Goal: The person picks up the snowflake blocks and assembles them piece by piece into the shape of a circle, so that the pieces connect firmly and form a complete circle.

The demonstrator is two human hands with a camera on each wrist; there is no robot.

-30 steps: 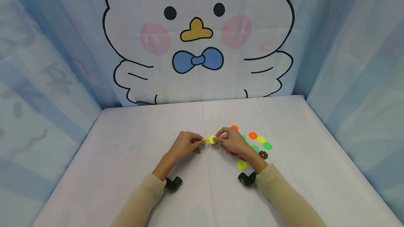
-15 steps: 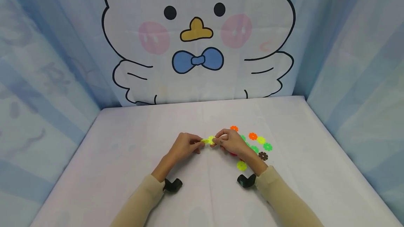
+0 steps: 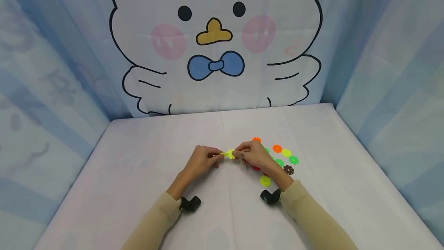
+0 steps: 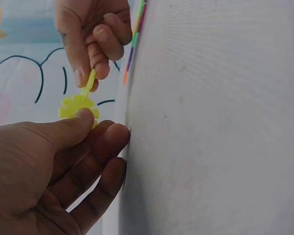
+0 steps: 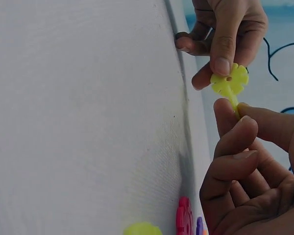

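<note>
Two yellow notched plastic discs, shaped like flowers, meet at an angle between my hands above the table. My left hand [image 3: 205,161] pinches one disc [image 4: 74,104] between thumb and fingers; this disc is seen nearly edge-on in the head view and face-on in the left wrist view. My right hand [image 3: 254,155] pinches the other disc [image 3: 231,154] by its right side, and the right wrist view shows it edge-on, overlapping the first disc [image 5: 237,81] near its notches. Fingertips hide part of both discs.
On the white table [image 3: 145,188], loose discs lie beside and under my right forearm: orange [image 3: 277,148], green [image 3: 293,160], brown [image 3: 288,170], yellow [image 3: 265,181] and a red one [image 5: 184,218]. Black wrist cameras stick out below each cuff. A printed curtain [image 3: 215,88] hangs behind the table.
Both hands keep their grips and stay almost in place. The left disc has turned to look thinner in the head view, and the two discs sit slightly closer together.
</note>
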